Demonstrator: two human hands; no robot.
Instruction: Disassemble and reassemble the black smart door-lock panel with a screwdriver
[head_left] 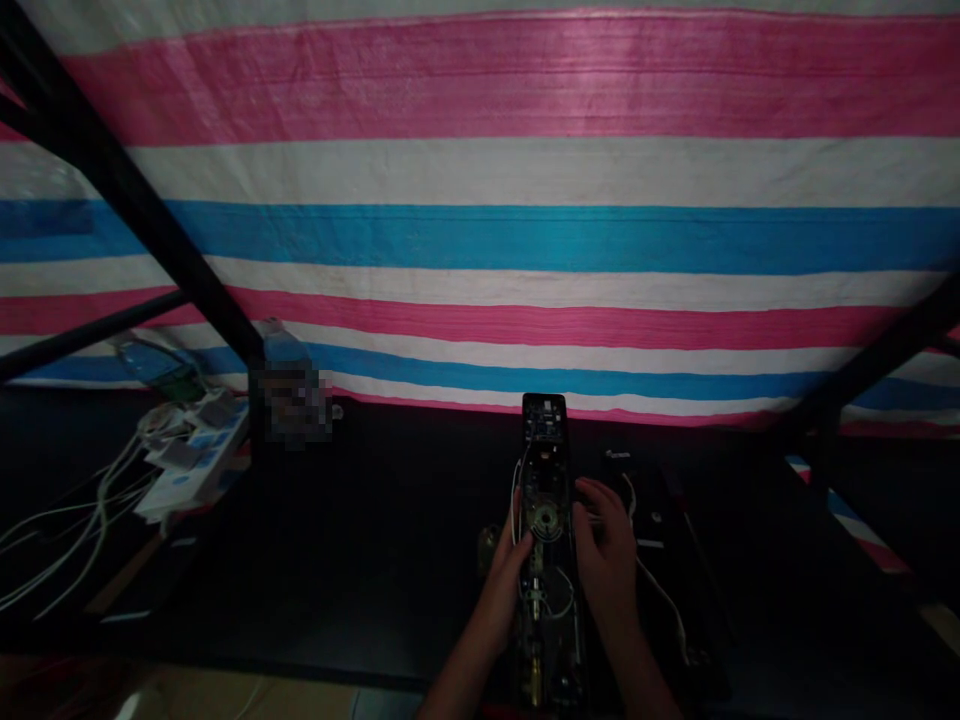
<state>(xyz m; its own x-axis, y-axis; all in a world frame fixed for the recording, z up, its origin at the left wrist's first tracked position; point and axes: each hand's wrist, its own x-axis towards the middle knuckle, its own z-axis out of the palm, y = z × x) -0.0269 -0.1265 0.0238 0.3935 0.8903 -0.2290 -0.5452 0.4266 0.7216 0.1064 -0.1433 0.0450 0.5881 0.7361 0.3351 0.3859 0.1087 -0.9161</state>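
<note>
One long, opened device (545,520) sits over the dark table (360,560), left hand (506,565) clamped on its edge; right hand (609,540) curls alongside, grip impossible to tell. Looks like inside work, calling for steady support, wires (515,505) unsnagged.

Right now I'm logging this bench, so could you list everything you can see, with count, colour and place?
Opened device: 1, black, between the hands
Table: 1, black, under the device
Striped sheet: 1, pink, white and blue, behind
Frame bars: several, black, both sides
Boxy item: 1, white and blue, left
Left cables: several, white, far left
Clear item: 1, partly pixelated, by the left bar
Right cable: at least 1, white, beside the right hand
Small pieces: at least 2, pale, right
Left hand: 1, bare, device's left edge
Right hand: 1, bare, device's right side
Dark areas may hide more.
</note>
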